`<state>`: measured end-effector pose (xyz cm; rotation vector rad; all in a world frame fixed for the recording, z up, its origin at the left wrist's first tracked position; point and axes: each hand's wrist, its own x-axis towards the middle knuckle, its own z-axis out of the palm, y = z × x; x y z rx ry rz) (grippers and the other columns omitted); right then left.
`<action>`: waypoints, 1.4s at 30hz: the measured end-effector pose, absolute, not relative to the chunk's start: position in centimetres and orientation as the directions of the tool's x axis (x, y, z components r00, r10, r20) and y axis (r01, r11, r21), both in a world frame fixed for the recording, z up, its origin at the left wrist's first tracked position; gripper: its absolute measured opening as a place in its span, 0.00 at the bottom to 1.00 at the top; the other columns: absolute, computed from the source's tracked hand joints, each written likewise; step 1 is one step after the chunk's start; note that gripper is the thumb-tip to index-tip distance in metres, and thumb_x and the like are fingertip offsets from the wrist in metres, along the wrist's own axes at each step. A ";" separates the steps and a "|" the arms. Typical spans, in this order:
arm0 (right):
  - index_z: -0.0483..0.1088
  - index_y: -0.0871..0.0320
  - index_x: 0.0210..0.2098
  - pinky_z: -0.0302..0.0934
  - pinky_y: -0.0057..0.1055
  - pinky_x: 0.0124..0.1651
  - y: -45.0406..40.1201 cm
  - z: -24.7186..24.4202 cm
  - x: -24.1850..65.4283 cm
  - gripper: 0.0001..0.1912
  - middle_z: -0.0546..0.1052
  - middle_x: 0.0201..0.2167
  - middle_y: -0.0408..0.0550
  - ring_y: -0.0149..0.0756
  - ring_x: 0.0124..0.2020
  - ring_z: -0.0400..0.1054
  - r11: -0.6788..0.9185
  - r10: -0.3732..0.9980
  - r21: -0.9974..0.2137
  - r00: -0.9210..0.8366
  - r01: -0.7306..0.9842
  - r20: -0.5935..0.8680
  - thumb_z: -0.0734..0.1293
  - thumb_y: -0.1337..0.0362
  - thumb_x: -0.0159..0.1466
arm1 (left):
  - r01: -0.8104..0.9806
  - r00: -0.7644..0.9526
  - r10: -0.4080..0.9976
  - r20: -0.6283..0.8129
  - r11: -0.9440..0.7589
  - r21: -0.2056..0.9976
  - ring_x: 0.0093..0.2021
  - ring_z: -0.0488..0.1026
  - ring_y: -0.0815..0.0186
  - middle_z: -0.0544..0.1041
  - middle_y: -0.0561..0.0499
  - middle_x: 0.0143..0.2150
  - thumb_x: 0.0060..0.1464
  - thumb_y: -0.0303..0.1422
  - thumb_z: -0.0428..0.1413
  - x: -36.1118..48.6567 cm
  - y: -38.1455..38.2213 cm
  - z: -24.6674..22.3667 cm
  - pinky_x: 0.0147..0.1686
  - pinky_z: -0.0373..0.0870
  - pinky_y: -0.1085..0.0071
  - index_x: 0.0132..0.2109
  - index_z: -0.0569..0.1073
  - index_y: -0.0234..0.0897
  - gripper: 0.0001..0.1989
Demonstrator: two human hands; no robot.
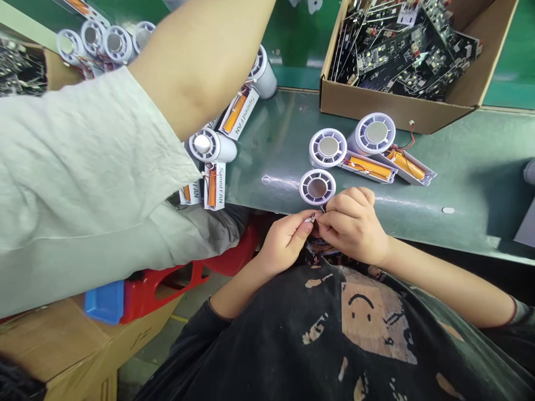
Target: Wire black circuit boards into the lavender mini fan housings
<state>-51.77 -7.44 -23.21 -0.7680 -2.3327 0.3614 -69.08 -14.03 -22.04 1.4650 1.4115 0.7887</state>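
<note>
Pinching tightly, the grip of the left hand (pixel 284 242) is pressing a small metal-tipped part (pixel 310 218) between thumb and finger, while the right hand (pixel 353 225) is curling against it, its hold hidden. Both are working just below a white fan housing (pixel 317 187) on the green table (pixel 468 184), near more fan units (pixel 328 147) and a cardboard box (pixel 397 106) of circuit boards.

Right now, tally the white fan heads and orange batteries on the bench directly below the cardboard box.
White fan heads: 3
Orange batteries: 2
Total: 5
</note>
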 end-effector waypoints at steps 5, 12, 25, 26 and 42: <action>0.71 0.57 0.25 0.49 0.36 0.39 -7.4 -23.4 -51.9 0.11 0.71 0.27 0.42 0.34 0.33 0.58 0.787 0.614 -0.453 -0.602 0.419 0.510 0.65 0.71 0.64 | 0.313 0.121 0.978 -0.168 0.123 0.942 0.44 0.79 0.61 0.82 0.44 0.46 0.67 0.42 0.46 -68.9 -13.9 -22.3 0.46 0.75 0.67 0.50 0.76 0.35 0.20; 0.71 0.57 0.24 0.49 0.36 0.40 -7.4 -23.4 -52.0 0.12 0.71 0.26 0.43 0.34 0.32 0.58 0.781 0.619 -0.478 -0.594 0.402 0.513 0.65 0.71 0.64 | 0.283 0.103 0.974 -0.203 0.167 0.944 0.42 0.79 0.60 0.82 0.44 0.44 0.66 0.47 0.46 -68.8 -13.9 -22.6 0.44 0.75 0.66 0.50 0.77 0.35 0.23; 0.76 0.53 0.38 0.50 0.38 0.42 -7.3 -22.9 -51.3 0.04 0.73 0.32 0.44 0.38 0.36 0.62 0.711 0.696 -0.541 -0.564 0.450 0.445 0.68 0.65 0.65 | 0.202 0.040 0.992 -0.123 0.113 0.973 0.42 0.79 0.62 0.82 0.43 0.44 0.66 0.45 0.48 -68.7 -13.9 -23.5 0.45 0.74 0.69 0.52 0.76 0.33 0.22; 0.76 0.53 0.37 0.50 0.38 0.42 -7.3 -23.0 -51.2 0.03 0.73 0.31 0.44 0.37 0.36 0.62 0.712 0.695 -0.540 -0.560 0.449 0.452 0.68 0.65 0.65 | 0.189 0.041 0.991 -0.128 0.118 0.975 0.41 0.79 0.62 0.82 0.43 0.44 0.66 0.45 0.48 -68.7 -13.9 -23.5 0.44 0.74 0.69 0.52 0.76 0.33 0.22; 0.72 0.54 0.29 0.50 0.39 0.41 -7.4 -23.5 -51.6 0.08 0.73 0.28 0.42 0.36 0.34 0.63 0.696 0.705 -0.589 -0.546 0.411 0.453 0.67 0.68 0.65 | 0.111 0.004 0.984 -0.175 0.174 0.979 0.35 0.78 0.62 0.82 0.44 0.39 0.62 0.50 0.51 -68.1 -13.6 -23.5 0.39 0.75 0.68 0.49 0.78 0.34 0.25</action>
